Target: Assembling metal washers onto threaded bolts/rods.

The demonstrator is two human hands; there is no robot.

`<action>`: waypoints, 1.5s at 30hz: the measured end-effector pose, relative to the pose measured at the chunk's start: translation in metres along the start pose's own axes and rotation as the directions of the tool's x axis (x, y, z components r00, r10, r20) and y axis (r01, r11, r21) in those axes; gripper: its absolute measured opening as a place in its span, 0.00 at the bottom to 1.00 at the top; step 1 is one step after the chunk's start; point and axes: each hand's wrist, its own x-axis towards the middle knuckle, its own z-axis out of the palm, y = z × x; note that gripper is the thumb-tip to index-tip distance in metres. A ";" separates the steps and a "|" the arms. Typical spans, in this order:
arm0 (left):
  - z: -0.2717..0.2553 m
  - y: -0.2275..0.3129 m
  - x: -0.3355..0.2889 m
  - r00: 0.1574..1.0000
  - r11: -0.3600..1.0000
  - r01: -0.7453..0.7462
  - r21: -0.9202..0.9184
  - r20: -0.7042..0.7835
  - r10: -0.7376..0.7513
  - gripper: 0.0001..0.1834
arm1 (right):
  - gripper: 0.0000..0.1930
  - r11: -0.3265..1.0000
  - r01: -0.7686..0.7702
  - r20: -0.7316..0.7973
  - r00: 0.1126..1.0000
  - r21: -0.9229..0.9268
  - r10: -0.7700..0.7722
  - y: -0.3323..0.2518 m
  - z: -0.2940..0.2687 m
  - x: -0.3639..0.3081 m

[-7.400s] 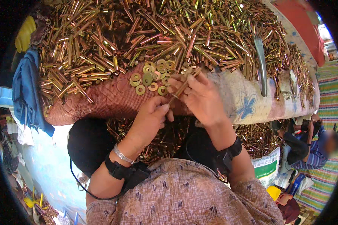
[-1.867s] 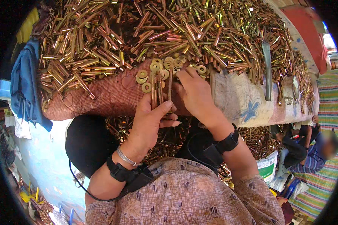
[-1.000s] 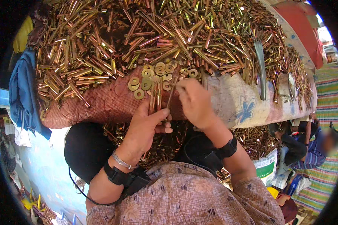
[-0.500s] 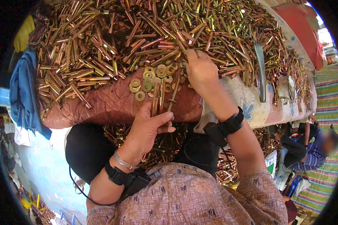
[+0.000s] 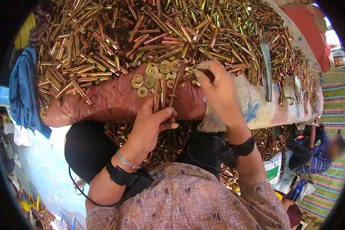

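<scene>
My left hand (image 5: 151, 122) is closed around a few upright brass-coloured metal tubes (image 5: 160, 94) and a thin threaded rod (image 5: 176, 85) with a washer (image 5: 173, 96) partway along it. Just beyond those tubes lie several loose flat washers (image 5: 150, 81) on a reddish-brown cloth (image 5: 115, 101). My right hand (image 5: 219, 86) is over the near edge of the pile, right of the washers. Its thumb and fingers are curled together by some small brass-coloured pieces (image 5: 189, 71); what sits between the fingertips is too small to make out.
A large heap of brass-coloured tubes (image 5: 157, 27) covers the work surface. A grey-green metal strip (image 5: 266, 73) lies at the right on the heap, above a pale patterned cloth (image 5: 253, 109). Blue fabric (image 5: 23, 92) hangs at the left. Another person (image 5: 318, 153) sits at the far right.
My right hand has drawn back from the tube pile toward me and slightly right, its fingers curling. The left hand still holds the tubes and rod, almost unmoved.
</scene>
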 end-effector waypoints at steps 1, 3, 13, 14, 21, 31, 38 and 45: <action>0.000 0.000 0.000 1.000 1.000 -0.004 -0.007 -0.001 0.004 0.12 | 0.08 1.000 0.000 -0.001 1.000 0.001 0.000 0.000 0.005 0.002; 0.000 0.000 0.000 1.000 1.000 -0.009 -0.013 -0.004 0.008 0.12 | 0.08 0.969 -0.146 0.042 0.989 0.197 0.140 0.004 0.016 0.005; -0.003 0.001 -0.001 1.000 1.000 -0.017 0.005 0.020 0.017 0.12 | 0.05 0.318 -0.351 0.209 0.891 0.881 0.404 0.014 0.020 0.010; -0.003 0.000 -0.001 0.999 1.000 -0.015 0.026 0.032 0.014 0.12 | 0.05 0.320 -0.349 0.206 0.891 0.881 0.404 0.018 0.020 0.011; -0.003 -0.002 0.000 0.999 0.999 -0.015 0.043 0.052 0.013 0.12 | 0.07 0.241 -0.446 0.295 0.827 0.862 0.478 0.023 0.026 0.009; -0.002 0.001 0.003 0.998 0.998 0.002 0.062 0.059 -0.006 0.13 | 0.09 0.309 -0.531 0.357 0.806 0.789 0.472 0.010 0.015 0.000; 0.012 0.014 -0.004 0.997 0.997 0.033 -0.075 0.068 -0.028 0.16 | 0.11 0.657 -0.481 0.476 0.855 0.580 0.206 -0.017 0.019 -0.026; 0.002 0.004 0.000 0.992 0.995 0.101 -0.007 0.078 -0.100 0.15 | 0.08 0.898 -0.225 0.308 0.945 0.379 0.107 0.017 0.018 -0.008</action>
